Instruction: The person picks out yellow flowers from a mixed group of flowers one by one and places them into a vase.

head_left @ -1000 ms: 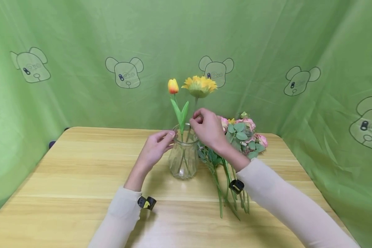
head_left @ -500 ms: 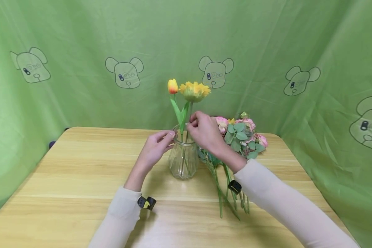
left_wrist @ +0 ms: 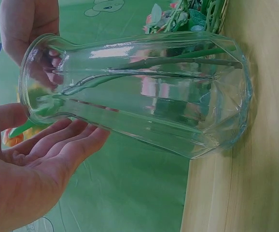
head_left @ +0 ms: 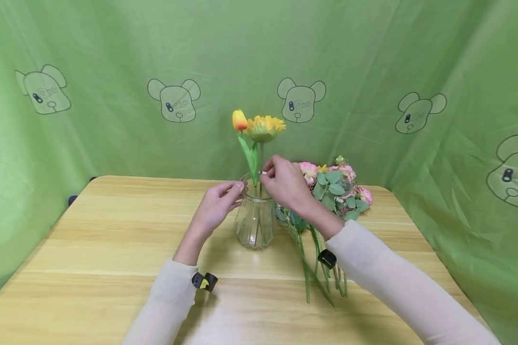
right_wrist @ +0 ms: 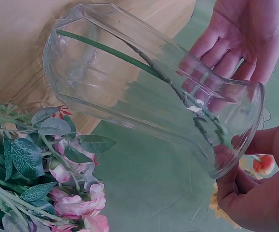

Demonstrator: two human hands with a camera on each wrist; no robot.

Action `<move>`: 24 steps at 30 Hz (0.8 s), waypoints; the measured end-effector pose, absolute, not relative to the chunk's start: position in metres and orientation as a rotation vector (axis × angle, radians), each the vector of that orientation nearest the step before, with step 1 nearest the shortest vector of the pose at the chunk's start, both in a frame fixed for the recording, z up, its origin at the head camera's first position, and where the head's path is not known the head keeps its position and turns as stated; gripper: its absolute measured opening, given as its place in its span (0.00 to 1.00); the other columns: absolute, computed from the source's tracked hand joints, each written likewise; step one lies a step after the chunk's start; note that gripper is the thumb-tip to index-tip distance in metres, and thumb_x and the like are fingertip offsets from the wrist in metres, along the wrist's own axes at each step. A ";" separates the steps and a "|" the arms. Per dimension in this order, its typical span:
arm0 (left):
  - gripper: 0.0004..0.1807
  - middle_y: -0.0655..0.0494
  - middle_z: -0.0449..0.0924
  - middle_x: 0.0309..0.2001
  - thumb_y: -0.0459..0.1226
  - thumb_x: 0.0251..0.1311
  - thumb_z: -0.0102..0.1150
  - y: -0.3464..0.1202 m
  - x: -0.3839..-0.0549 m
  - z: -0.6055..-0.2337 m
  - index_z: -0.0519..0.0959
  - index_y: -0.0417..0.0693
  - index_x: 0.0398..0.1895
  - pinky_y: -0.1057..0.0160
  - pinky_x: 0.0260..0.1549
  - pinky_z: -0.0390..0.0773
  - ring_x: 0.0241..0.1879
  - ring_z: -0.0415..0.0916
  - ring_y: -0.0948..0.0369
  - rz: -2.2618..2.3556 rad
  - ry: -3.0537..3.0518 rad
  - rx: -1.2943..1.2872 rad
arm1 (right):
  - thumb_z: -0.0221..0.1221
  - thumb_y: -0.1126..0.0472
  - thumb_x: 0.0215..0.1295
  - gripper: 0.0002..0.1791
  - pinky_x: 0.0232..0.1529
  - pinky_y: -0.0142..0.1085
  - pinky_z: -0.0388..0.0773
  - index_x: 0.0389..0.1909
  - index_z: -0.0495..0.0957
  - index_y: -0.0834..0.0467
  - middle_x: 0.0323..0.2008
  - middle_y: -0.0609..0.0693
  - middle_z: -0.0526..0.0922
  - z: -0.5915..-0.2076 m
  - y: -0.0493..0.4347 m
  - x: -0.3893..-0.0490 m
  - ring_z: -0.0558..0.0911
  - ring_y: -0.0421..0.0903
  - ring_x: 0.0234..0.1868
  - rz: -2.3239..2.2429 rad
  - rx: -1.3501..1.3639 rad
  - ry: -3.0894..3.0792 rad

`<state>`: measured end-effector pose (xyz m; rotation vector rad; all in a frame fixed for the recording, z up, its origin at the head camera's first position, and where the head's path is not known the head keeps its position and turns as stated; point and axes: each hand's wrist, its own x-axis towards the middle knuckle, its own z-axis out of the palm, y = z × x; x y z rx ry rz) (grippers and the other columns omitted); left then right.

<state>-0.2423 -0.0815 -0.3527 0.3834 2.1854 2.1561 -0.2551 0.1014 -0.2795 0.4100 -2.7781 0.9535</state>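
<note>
Yellow flower (head_left: 265,128) has sunk; it's nearer the tulip (head_left: 239,120).

Wood-grain table (head_left: 125,235): glass vase (head_left: 255,220) upright, flower bunch (head_left: 329,191) lying beside.

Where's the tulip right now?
In the head view, near the middle, the tulip stands in the glass vase, just left of the yellow flower.

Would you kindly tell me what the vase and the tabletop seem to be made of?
The vase: probably clear, glossy glass, since stems show through and highlights run along it, though plastic is possible.
The tabletop: pale wood or wood-look laminate, satin, judging by its grain and soft reflections.
</note>
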 end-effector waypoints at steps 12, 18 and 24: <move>0.23 0.38 0.76 0.65 0.42 0.77 0.50 -0.081 -0.242 -0.351 0.74 0.34 0.65 0.58 0.63 0.80 0.63 0.77 0.46 2.157 2.182 0.376 | 0.58 0.65 0.67 0.14 0.33 0.38 0.88 0.51 0.77 0.65 0.40 0.56 0.86 -0.279 0.104 -0.256 0.86 0.50 0.35 0.979 0.409 -2.754; 0.23 0.34 0.75 0.65 0.40 0.78 0.49 -0.081 -0.242 -0.351 0.73 0.30 0.65 0.56 0.63 0.81 0.63 0.77 0.43 2.173 2.161 0.402 | 0.57 0.65 0.67 0.14 0.35 0.41 0.87 0.51 0.78 0.64 0.39 0.56 0.88 -0.278 0.105 -0.256 0.86 0.51 0.35 1.020 0.389 -2.721; 0.24 0.33 0.74 0.65 0.40 0.78 0.49 -0.081 -0.242 -0.352 0.72 0.30 0.65 0.56 0.64 0.80 0.64 0.76 0.43 2.177 2.154 0.409 | 0.57 0.66 0.67 0.14 0.35 0.41 0.87 0.52 0.78 0.64 0.39 0.56 0.87 -0.276 0.108 -0.254 0.86 0.51 0.35 1.066 0.378 -2.704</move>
